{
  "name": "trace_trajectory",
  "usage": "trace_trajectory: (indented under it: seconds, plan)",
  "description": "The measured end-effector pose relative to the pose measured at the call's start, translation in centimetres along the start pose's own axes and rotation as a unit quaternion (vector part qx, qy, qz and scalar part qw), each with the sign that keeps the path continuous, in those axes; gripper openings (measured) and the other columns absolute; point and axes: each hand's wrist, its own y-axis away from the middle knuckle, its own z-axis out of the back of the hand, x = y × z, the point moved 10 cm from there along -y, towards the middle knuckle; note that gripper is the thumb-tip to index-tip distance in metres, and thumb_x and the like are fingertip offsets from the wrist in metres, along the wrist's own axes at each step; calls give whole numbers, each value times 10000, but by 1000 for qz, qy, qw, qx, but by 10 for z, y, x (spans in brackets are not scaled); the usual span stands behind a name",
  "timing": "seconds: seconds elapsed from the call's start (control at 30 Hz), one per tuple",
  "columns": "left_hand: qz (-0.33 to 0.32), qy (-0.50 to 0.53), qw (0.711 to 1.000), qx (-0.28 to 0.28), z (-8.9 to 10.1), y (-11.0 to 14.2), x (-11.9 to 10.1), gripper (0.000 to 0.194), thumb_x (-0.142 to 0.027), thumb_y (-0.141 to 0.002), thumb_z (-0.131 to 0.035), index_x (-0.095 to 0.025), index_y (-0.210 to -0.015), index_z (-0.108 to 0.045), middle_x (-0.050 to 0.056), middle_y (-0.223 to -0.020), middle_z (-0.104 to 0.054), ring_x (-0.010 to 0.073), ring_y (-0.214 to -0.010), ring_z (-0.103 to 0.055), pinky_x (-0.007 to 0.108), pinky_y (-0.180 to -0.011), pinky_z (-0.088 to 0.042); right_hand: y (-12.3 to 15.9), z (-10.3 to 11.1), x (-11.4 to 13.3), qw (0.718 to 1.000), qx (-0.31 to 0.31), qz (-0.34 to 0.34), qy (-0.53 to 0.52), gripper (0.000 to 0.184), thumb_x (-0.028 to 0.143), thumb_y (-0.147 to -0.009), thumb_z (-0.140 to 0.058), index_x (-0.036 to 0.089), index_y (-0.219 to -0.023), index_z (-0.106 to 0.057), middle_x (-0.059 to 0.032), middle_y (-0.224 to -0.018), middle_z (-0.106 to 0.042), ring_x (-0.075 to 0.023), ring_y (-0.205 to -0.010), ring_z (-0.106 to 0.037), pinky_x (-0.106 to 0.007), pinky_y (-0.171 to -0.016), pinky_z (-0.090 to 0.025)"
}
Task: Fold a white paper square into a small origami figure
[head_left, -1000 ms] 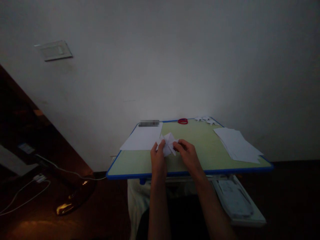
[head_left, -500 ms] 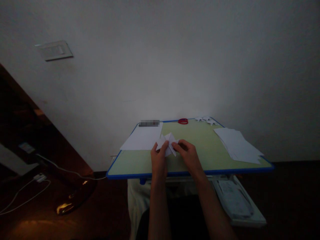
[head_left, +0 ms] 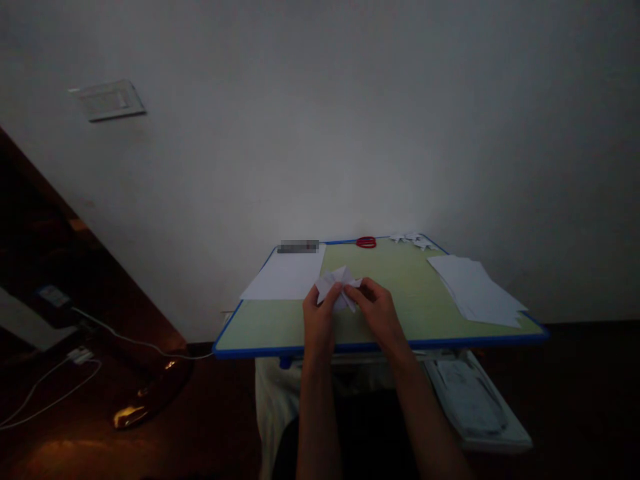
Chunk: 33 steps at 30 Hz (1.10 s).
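A small piece of folded white paper [head_left: 343, 275], with several pointed flaps, is held above the table's near half. My left hand [head_left: 320, 315] pinches it from the left, thumb laid across its middle. From the right, my right hand [head_left: 376, 304] grips it between thumb and bent fingers. The two thumb tips almost meet at the paper's centre. Part of the folded paper is hidden behind the fingers.
The light green table [head_left: 400, 280] has a blue edge. A white sheet [head_left: 285, 277] lies left, under a blurred dark object [head_left: 298, 247]. Red-handled scissors [head_left: 366, 243] and small folded paper pieces [head_left: 413, 240] lie at the back. A paper stack [head_left: 475, 290] lies right.
The folded paper has turned slightly and shifted a little to the right. My left thumb has moved inward, closer to my right thumb. Nothing else on the table has moved.
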Motion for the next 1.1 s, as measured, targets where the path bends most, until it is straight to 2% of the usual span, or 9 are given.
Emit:
trace_trajectory:
  seconds: [0.2,0.37,0.6,0.73,0.9,1.1]
  plan:
    - [-1,-2,1000,-1,-1,1,-2,362,-347,-700,-866,-147,-986,-771,66,-938,-798,190,-801,-733,277,-773,-539,3,-2,3,1000,7,-4,-9,319,438,-771,-771,209,-675,-570,50,-634,-550,-137,-631,-487,-259,-576,-368]
    - [-4,-26,1000,1,-1,3,-4,356,-312,-667,-882,-141,-957,-765,72,-927,-797,203,-801,-730,293,-778,-535,1,2,1,1000,-9,10,7,360,459,-837,-702,218,-633,-530,45,-618,-524,-144,-632,-486,-265,-597,-378]
    - [2,-26,1000,-14,2,2,-2,365,-308,-660,-877,-136,-960,-763,82,-931,-799,214,-805,-734,317,-806,-535,0,3,7,999,-14,31,37,348,478,-872,-658,215,-655,-591,25,-640,-555,-160,-659,-511,-275,-632,-409]
    - [-1,-30,999,-18,3,0,-1,366,-308,-667,-871,-127,-966,-763,82,-937,-795,205,-808,-722,307,-803,-539,0,3,5,999,-16,18,23,342,491,-846,-692,207,-671,-618,21,-652,-573,-160,-660,-524,-278,-633,-418]
    - [-2,-12,1000,-20,4,-1,0,386,-299,-666,-872,-128,-993,-759,77,-946,-797,205,-819,-725,305,-805,-544,0,-1,0,1000,2,-5,2,334,505,-739,-807,200,-752,-671,2,-715,-668,-182,-700,-592,-287,-654,-454]
    - [1,-16,1000,-14,4,0,0,382,-309,-681,-865,-134,-1005,-762,80,-970,-801,214,-836,-736,309,-814,-540,1,-1,2,1000,-1,-4,5,352,530,-731,-801,205,-737,-666,-3,-702,-676,-189,-690,-602,-293,-645,-459]
